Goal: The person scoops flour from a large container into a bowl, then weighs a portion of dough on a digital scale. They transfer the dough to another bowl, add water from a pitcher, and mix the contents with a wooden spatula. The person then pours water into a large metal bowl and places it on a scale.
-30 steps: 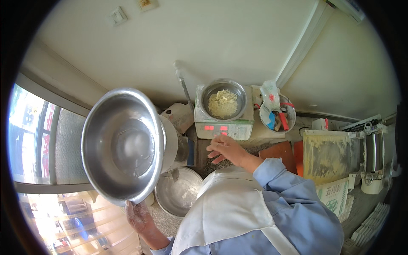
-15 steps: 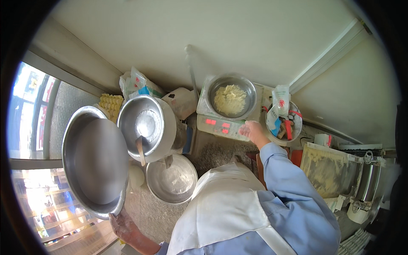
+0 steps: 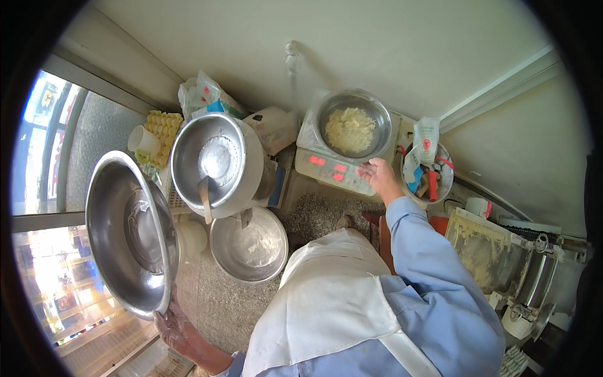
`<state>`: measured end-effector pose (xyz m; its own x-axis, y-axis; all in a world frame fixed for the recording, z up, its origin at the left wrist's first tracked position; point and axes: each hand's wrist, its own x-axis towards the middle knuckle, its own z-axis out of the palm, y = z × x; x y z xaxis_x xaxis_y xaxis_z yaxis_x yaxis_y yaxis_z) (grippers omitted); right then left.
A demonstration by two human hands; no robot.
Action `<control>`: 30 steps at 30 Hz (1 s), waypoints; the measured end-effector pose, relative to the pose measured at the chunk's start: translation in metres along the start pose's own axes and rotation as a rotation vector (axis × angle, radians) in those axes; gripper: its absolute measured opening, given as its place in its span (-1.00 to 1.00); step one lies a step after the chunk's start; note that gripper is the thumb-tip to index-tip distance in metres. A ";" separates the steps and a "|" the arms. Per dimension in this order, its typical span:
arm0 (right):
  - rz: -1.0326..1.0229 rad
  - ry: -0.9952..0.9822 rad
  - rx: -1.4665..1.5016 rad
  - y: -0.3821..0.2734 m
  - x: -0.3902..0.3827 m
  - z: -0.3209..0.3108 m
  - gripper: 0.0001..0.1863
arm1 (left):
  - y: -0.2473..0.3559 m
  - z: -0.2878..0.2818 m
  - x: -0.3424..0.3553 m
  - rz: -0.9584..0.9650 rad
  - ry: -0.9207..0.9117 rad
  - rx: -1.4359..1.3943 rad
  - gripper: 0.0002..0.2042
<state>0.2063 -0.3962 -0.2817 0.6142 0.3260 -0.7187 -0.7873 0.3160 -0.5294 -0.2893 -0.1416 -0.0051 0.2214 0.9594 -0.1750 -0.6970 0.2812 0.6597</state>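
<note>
My left hand (image 3: 179,333) grips the lower rim of a large steel basin (image 3: 125,235), tilted on its side at the left; its inside looks bare. My right hand (image 3: 380,176) is at the front of a white scale (image 3: 333,171) with red lit digits. Its fingers are stretched out close to the near rim of a smaller steel bowl (image 3: 377,133), and I cannot tell if they touch it. That bowl sits on the scale with pale yellow floury mix (image 3: 350,130) in it.
A steel pot (image 3: 248,169) with a wooden-handled tool (image 3: 206,198) stands centre-left, above a wide floury basin (image 3: 251,251) on the floor. Egg trays (image 3: 164,133) and plastic bags (image 3: 210,95) are behind. A tub of tools (image 3: 443,173) and a roller machine (image 3: 540,270) lie rightward.
The large basin has turned further on edge and shifted slightly left in my left hand. My right hand stays by the scale, its fingers now nearer the small bowl's rim.
</note>
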 end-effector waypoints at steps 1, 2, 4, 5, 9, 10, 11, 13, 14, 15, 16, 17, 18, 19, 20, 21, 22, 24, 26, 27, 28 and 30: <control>-0.004 0.013 0.007 0.001 0.001 0.001 -0.68 | 0.001 -0.001 0.001 0.010 0.010 0.022 -0.46; -0.007 0.016 0.025 0.002 0.001 0.003 -0.68 | 0.001 -0.002 0.002 0.020 0.024 0.026 -0.46; -0.029 -0.007 0.069 0.005 0.006 0.006 -0.70 | 0.001 -0.003 0.004 0.038 0.053 0.016 -0.47; -0.050 0.026 0.053 0.006 0.010 0.008 -0.71 | 0.001 -0.004 0.004 0.032 0.044 -0.008 -0.48; -0.153 0.051 0.035 0.008 0.025 0.013 -0.80 | 0.004 -0.007 0.004 0.105 0.118 0.084 -0.54; -0.186 0.063 0.035 0.008 0.028 0.014 -0.82 | 0.005 -0.008 0.005 0.116 0.140 0.085 -0.56; -0.223 0.092 0.030 0.008 0.030 0.015 -0.84 | 0.005 -0.009 0.007 0.119 0.162 0.072 -0.58; -0.279 0.139 -0.016 0.009 0.030 0.016 -0.86 | 0.007 -0.010 0.012 0.084 0.115 0.020 -0.62; -0.287 0.148 -0.025 0.010 0.028 0.017 -0.86 | 0.008 -0.009 0.016 0.061 0.091 -0.010 -0.63; -0.292 0.159 -0.032 0.013 0.024 0.016 -0.85 | 0.008 -0.009 0.018 0.070 0.090 0.002 -0.64; -0.296 0.154 -0.030 0.016 0.019 0.014 -0.82 | 0.008 -0.008 0.020 0.076 0.089 0.015 -0.64; -0.302 0.151 -0.029 0.019 0.012 0.012 -0.79 | 0.008 -0.008 0.024 0.072 0.042 0.022 -0.65; -0.294 0.156 0.022 0.021 0.004 0.010 -0.76 | 0.008 -0.007 0.030 0.081 0.120 0.022 -0.65; -0.310 0.133 -0.001 0.025 -0.006 0.007 -0.78 | 0.009 -0.006 0.036 0.079 0.153 0.019 -0.65; -0.313 0.117 0.026 0.029 -0.017 0.004 -0.81 | 0.009 -0.006 0.043 0.080 0.169 0.017 -0.65; -0.305 0.110 0.083 0.032 -0.029 0.002 -0.83 | 0.010 -0.006 0.051 0.074 0.143 0.035 -0.65; -0.336 0.096 0.040 0.034 -0.041 0.001 -0.86 | 0.010 -0.007 0.059 0.071 0.100 0.055 -0.65; -0.378 0.097 0.015 0.040 -0.070 -0.003 -0.91 | 0.011 -0.007 0.082 0.045 0.034 0.052 -0.64; -0.380 0.101 0.043 0.051 -0.104 -0.013 -0.92 | 0.010 -0.004 0.106 -0.011 -0.040 0.023 -0.63; -0.383 0.112 0.060 0.056 -0.123 -0.019 -0.93 | 0.008 -0.002 0.116 0.007 -0.041 0.152 -0.62; -0.382 0.081 0.095 0.062 -0.142 -0.027 -0.90 | 0.006 0.001 0.125 0.029 -0.078 0.297 -0.60; -0.390 0.187 0.069 0.077 -0.178 -0.045 -0.87 | 0.004 0.010 0.139 -0.038 -0.122 0.246 -0.53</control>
<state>0.0342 -0.4695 -0.2151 0.8396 0.0057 -0.5432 -0.4888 0.4441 -0.7509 -0.2544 -0.0070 -0.0192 0.3348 0.9342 -0.1234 -0.5034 0.2880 0.8146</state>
